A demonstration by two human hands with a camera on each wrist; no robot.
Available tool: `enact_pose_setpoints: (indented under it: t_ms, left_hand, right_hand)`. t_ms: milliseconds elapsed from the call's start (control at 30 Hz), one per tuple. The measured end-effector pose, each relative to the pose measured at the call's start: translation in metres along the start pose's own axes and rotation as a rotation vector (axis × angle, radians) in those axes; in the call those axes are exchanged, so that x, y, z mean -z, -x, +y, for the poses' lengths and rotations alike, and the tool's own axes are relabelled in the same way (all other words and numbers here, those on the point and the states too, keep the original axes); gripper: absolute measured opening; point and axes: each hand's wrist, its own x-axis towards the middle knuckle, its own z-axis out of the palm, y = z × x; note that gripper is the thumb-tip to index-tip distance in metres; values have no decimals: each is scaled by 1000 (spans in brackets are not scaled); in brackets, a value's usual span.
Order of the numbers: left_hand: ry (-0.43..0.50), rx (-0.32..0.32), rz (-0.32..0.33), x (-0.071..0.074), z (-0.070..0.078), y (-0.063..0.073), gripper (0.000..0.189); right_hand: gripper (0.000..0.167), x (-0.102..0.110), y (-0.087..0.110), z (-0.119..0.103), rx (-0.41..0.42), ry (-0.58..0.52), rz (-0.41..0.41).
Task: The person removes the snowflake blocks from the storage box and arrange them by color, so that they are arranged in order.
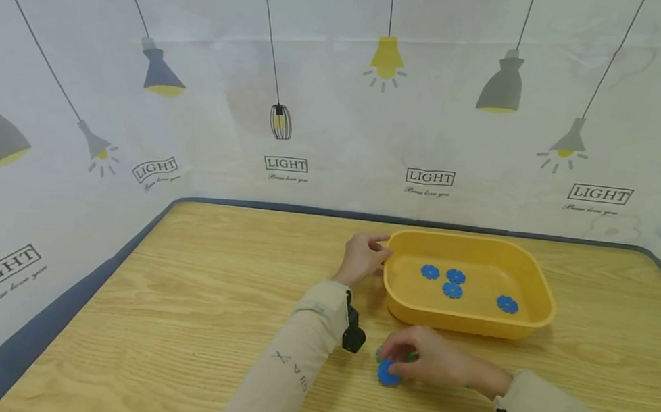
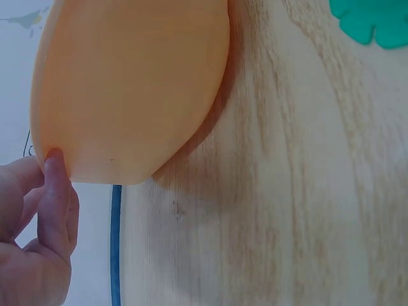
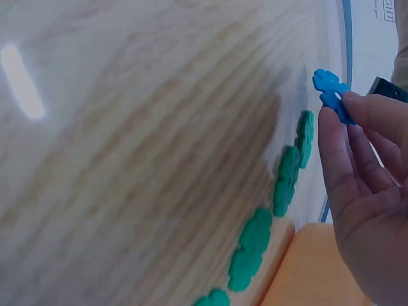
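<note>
My left hand (image 1: pixel 361 258) grips the left end of a yellow plastic basin (image 1: pixel 464 322). The left wrist view shows the thumb pressed on the basin's outer wall (image 2: pixel 127 95), with other fingers at the rim. In front of the basin, my right hand (image 1: pixel 438 359) pinches a blue flower-shaped plastic disc (image 1: pixel 389 374) between thumb and fingers, just above the table. Inside the basin, several blue discs (image 1: pixel 430 272) lie apart on the floor. Green discs of the same shape (image 3: pixel 250 250) lie in a row on the table; in the head view my right hand mostly hides them.
The wood-grain table (image 1: pixel 221 302) has a dark blue edge along the back and sides. Behind it hangs a pale wall covering (image 1: pixel 341 112) printed with lamps. Each wrist wears a black camera mount (image 1: pixel 354 331).
</note>
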Motion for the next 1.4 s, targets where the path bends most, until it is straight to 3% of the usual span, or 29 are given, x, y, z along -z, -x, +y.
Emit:
enact_pose_setpoints:
  t_ms: [433,933,1400]
  left_hand:
    - [5,6,1,-1,-1,1,33]
    - [12,-4,1,-1,-2,-1,33]
    - [-1,15,2,0,0,-2,34]
  right_hand:
    - [10,-14,-3,3,87,89,29]
    - [12,-15,-5,2,138,171,47]
    - [12,-14,-7,-1,52,215,6]
